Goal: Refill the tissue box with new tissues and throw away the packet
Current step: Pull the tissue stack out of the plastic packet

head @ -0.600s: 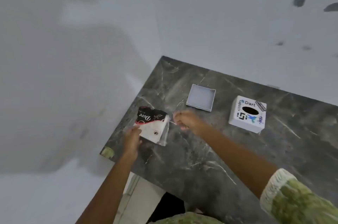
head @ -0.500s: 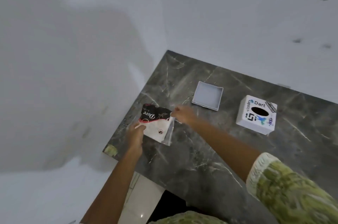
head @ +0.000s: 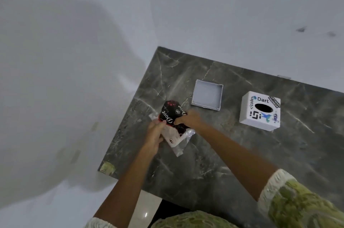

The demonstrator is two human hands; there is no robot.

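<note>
Hands closed tighter, crumpling glossy plastic packet.

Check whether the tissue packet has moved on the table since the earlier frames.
Yes. The tissue packet has shifted right, towards the open white tray; the gap between them is much narrower, with the left hand and right hand gripping it.

Both hands, left hand and right hand, hold the tissue packet above the counter, near the tissue box.
</note>
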